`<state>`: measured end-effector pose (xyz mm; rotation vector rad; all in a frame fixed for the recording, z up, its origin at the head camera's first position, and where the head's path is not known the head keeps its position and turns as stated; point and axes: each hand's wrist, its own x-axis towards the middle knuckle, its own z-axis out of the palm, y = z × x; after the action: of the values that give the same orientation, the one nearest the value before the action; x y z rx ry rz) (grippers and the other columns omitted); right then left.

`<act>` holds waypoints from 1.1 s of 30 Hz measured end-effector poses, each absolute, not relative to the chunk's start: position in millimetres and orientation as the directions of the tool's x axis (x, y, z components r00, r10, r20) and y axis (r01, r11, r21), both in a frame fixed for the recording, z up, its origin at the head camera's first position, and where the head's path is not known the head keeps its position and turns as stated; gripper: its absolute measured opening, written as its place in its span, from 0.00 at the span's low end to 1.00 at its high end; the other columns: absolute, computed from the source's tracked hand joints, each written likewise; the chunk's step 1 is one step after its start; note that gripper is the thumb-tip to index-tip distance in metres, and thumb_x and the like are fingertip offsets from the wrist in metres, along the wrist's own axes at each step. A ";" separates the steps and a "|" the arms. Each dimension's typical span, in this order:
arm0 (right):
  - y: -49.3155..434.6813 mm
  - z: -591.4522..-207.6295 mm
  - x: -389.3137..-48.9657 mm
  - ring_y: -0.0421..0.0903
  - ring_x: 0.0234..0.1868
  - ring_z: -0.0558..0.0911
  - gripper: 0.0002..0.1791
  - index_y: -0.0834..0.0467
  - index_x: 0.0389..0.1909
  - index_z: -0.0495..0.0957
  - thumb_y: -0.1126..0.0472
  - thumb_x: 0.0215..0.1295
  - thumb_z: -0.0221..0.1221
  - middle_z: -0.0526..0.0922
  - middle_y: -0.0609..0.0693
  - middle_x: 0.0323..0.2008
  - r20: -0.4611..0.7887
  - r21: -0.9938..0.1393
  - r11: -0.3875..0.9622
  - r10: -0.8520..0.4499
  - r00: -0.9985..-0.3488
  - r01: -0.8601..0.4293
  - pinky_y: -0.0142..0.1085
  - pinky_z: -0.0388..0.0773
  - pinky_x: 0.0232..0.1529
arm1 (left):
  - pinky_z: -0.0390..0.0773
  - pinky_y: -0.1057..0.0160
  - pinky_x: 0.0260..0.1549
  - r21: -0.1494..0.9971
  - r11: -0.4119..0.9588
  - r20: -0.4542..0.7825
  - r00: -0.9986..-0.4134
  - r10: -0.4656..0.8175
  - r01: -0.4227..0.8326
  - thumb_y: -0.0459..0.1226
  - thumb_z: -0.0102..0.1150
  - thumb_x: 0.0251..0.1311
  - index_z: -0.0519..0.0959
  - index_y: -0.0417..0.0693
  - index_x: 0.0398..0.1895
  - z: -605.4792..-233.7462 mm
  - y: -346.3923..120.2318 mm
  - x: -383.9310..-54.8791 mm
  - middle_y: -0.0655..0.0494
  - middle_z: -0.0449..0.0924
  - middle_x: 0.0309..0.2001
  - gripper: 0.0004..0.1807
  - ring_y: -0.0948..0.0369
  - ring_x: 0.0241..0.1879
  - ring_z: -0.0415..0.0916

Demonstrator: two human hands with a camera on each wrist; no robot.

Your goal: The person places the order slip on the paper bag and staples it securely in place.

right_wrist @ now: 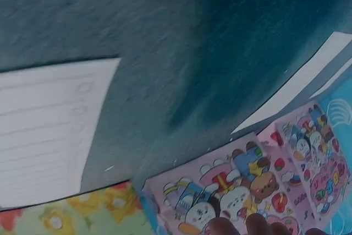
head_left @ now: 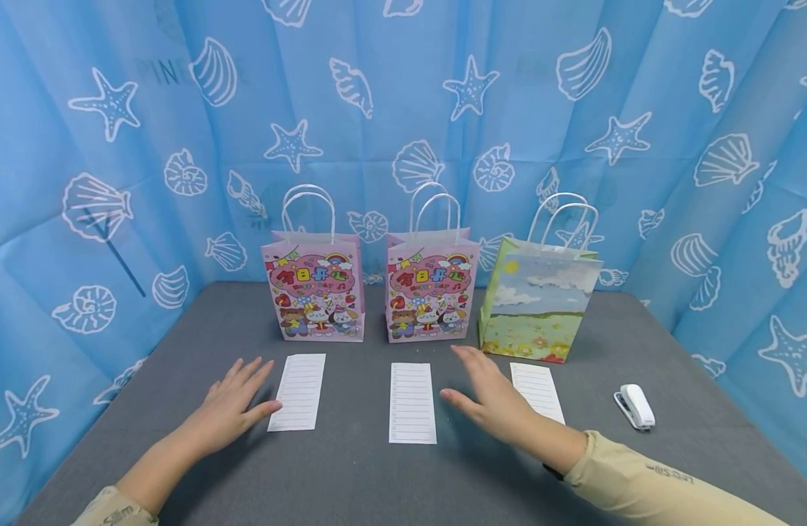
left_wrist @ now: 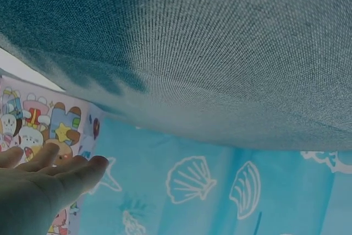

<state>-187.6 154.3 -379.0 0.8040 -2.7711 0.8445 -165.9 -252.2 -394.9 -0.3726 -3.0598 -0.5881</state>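
Note:
In the head view my left hand [head_left: 231, 409] hovers palm down, fingers spread, beside the left lined paper slip [head_left: 299, 391], its thumb overlapping the slip's edge. My right hand [head_left: 491, 398] is held over the table between the middle slip [head_left: 412, 403] and the right slip [head_left: 537, 389], partly covering the right one. Neither hand holds anything. Behind the slips stand two pink cartoon paper gift bags, a left one [head_left: 316, 292] and a middle one [head_left: 431, 292]. To their right is a green landscape-print gift bag [head_left: 541, 303]. All three have white handles upright.
A small white stapler [head_left: 635, 406] lies on the grey tabletop [head_left: 350, 475] to the right of the slips. A blue curtain [head_left: 403, 109] with white shells and starfish surrounds the table at the back and sides.

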 end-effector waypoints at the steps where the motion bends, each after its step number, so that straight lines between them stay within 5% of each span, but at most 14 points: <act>1: 152.5 -379.1 -187.6 0.66 0.67 0.63 0.37 0.66 0.70 0.59 0.49 0.69 0.58 0.63 0.67 0.67 0.270 -0.481 0.698 -0.458 -0.847 -0.531 0.62 0.63 0.60 | 0.47 0.22 0.53 0.365 0.902 0.047 -0.972 0.231 0.232 0.55 0.54 0.66 0.60 0.36 0.71 -394.7 -252.4 -166.1 0.29 0.54 0.70 0.41 0.28 0.68 0.43; 10: 135.8 -379.2 -188.7 0.65 0.66 0.65 0.38 0.66 0.70 0.59 0.50 0.67 0.60 0.65 0.66 0.66 0.228 -0.501 0.682 -0.489 -0.842 -0.533 0.61 0.63 0.60 | 0.49 0.22 0.53 0.350 0.899 0.070 -0.965 0.254 0.263 0.54 0.55 0.66 0.61 0.35 0.71 -394.8 -255.4 -169.7 0.29 0.55 0.69 0.40 0.28 0.68 0.45; 17: 118.5 -376.4 -192.2 0.63 0.69 0.61 0.40 0.65 0.72 0.55 0.49 0.68 0.60 0.62 0.65 0.68 0.138 -0.632 0.619 -0.502 -0.854 -0.466 0.59 0.59 0.64 | 0.55 0.24 0.52 0.353 0.888 0.071 -0.955 0.288 0.294 0.53 0.57 0.65 0.61 0.33 0.70 -396.8 -260.7 -172.4 0.28 0.59 0.67 0.40 0.28 0.66 0.49; 33: 87.3 -384.7 -206.6 0.63 0.58 0.71 0.37 0.66 0.72 0.55 0.54 0.70 0.58 0.67 0.66 0.63 0.096 -0.793 0.466 -0.541 -0.835 -0.393 0.55 0.73 0.51 | 0.55 0.25 0.53 0.322 0.899 0.041 -0.953 0.299 0.296 0.55 0.58 0.63 0.62 0.34 0.69 -407.3 -272.1 -182.4 0.28 0.61 0.66 0.42 0.28 0.66 0.50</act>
<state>-206.6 87.3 -384.7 0.9106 -2.8314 1.4553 -182.4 -272.1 -407.3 -0.4810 -3.0711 -0.5183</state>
